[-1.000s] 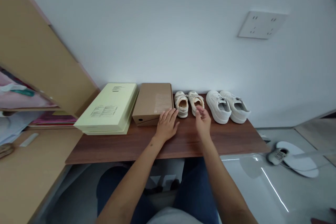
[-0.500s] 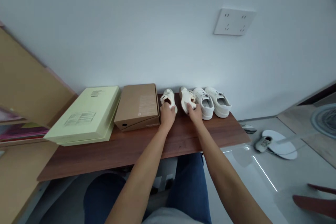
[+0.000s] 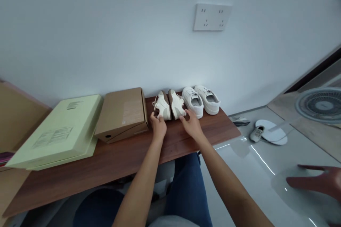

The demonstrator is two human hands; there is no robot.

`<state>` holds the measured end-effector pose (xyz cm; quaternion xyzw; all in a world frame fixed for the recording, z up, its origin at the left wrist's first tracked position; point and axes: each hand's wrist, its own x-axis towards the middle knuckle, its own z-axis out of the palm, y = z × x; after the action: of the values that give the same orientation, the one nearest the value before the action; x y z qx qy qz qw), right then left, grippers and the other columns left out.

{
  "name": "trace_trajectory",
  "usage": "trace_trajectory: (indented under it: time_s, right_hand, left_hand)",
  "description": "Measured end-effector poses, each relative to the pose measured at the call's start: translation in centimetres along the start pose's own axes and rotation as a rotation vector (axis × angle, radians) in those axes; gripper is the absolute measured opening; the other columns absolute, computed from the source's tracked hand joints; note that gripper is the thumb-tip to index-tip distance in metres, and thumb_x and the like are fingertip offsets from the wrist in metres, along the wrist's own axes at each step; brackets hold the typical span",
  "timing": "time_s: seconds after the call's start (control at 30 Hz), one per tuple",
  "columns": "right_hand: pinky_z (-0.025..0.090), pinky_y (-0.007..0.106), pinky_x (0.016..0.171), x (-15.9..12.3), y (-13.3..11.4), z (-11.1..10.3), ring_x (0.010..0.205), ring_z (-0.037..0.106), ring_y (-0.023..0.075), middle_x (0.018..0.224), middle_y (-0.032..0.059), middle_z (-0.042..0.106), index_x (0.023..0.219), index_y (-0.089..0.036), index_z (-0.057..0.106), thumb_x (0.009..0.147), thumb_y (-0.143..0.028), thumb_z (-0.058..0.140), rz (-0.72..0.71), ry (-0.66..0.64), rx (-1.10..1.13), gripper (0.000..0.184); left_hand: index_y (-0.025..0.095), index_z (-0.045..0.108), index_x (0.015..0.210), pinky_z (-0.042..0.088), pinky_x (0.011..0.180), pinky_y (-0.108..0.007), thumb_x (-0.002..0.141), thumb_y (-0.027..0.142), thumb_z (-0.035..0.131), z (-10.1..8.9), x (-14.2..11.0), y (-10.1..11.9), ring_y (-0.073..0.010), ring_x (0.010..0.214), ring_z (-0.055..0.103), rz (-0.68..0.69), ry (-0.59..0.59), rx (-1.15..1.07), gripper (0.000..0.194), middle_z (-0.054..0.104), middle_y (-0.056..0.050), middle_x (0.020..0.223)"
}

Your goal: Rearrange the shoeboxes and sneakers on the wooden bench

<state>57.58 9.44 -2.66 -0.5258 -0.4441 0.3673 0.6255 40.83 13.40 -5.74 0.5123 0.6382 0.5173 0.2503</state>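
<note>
My left hand (image 3: 159, 125) is closed at the heel end of a cream sneaker (image 3: 163, 105) with grey heel patches and a brown sole. My right hand (image 3: 192, 123) has its thumb and fingertips at the heel of the matching cream sneaker (image 3: 177, 104). Both cream sneakers are tipped onto their sides, soles facing each other, toes toward the wall. Just right of them, a pair of white sneakers (image 3: 194, 101) stands upright, the outer white sneaker (image 3: 209, 100) close to the shelf's right end. My fingers partly hide the cream heels.
A brown shoebox (image 3: 121, 111) and a pale yellow box (image 3: 61, 127) lie left on the wooden shelf (image 3: 117, 165). Wall sockets (image 3: 212, 17) are above. On the floor at right are a fan (image 3: 323, 105), a lone shoe (image 3: 256, 133) and a reddish stool (image 3: 319, 181).
The cream sneakers have come together and rolled onto their sides, soles facing. My hands have moved closer to each other and toward the heels. The view has shifted to the right.
</note>
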Motion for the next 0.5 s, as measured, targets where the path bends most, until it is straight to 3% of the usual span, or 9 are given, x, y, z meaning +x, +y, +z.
trace_trajectory:
  time_s: [0.1,0.17,0.2,0.27,0.37,0.43,0.5]
  right_hand:
    - [0.039,0.05,0.11,1.4,-2.0,-5.4,0.129,0.049,0.0306,0.141,0.0152,0.051,0.113,-0.021,0.067,0.084,-0.043,0.064,-0.274,0.196,-0.456,0.036]
    - [0.03,0.055,0.113,3.8,-2.4,-8.9,0.138,0.039,0.0338,0.144,0.0196,0.046,0.117,-0.016,0.064,0.085,-0.04,0.062,-0.308,0.399,-0.716,0.04]
    - [0.03,0.055,0.112,5.2,-2.3,-10.4,0.138,0.038,0.0355,0.144,0.0217,0.046,0.118,-0.014,0.063,0.082,-0.04,0.064,-0.268,0.426,-0.814,0.044]
    - [0.039,0.05,0.105,7.7,-1.7,-12.6,0.128,0.049,0.0344,0.131,0.0213,0.057,0.113,-0.014,0.064,0.076,-0.041,0.07,-0.162,0.271,-0.92,0.045]
    - [0.047,0.042,0.09,9.7,-0.6,-14.7,0.102,0.062,0.0295,0.1,0.0132,0.068,0.096,-0.018,0.065,0.073,-0.043,0.071,-0.034,0.112,-0.946,0.034]
    - [0.049,0.041,0.085,9.9,-0.1,-15.8,0.09,0.062,0.0272,0.083,0.0081,0.067,0.085,-0.02,0.061,0.074,-0.047,0.07,0.009,0.193,-0.88,0.031]
    - [0.051,0.04,0.079,9.9,0.2,-16.9,0.082,0.06,0.0239,0.076,0.0043,0.063,0.081,-0.021,0.056,0.075,-0.053,0.069,0.042,0.291,-0.677,0.035]
  left_hand:
    - [0.014,0.031,0.146,0.028,0.114,-0.054,0.094,0.035,0.047,0.7,-5.3,2.6,-0.0321,0.14,0.036,0.351,0.057,0.145,0.058,0.04,-0.026,0.146]
    - [0.017,0.031,0.147,0.027,0.115,-0.052,0.095,0.034,0.047,3.1,-7.7,5.3,-0.0306,0.143,0.032,0.548,-0.112,0.117,0.057,0.037,-0.023,0.149]
    - [0.017,0.033,0.146,0.028,0.115,-0.052,0.095,0.034,0.049,4.7,-8.2,6.7,-0.0305,0.144,0.031,0.587,-0.206,0.111,0.057,0.036,-0.023,0.15]
    - [0.012,0.043,0.139,0.03,0.114,-0.054,0.092,0.033,0.055,8.3,-7.6,9.3,-0.0338,0.143,0.033,0.537,-0.314,0.168,0.053,0.038,-0.026,0.147]
    - [0.008,0.06,0.115,0.041,0.103,-0.054,0.084,0.028,0.066,12.6,-4.8,11.6,-0.039,0.127,0.05,0.38,-0.499,0.327,0.037,0.054,-0.028,0.129]
    - [0.01,0.064,0.103,0.046,0.096,-0.05,0.084,0.026,0.066,13.8,-3.2,11.9,-0.0365,0.113,0.06,0.321,-0.554,0.338,0.025,0.061,-0.024,0.116]
    - [0.013,0.065,0.096,0.047,0.094,-0.046,0.087,0.029,0.062,14.0,-2.6,11.4,-0.0324,0.106,0.063,0.314,-0.505,0.237,0.018,0.064,-0.019,0.107]
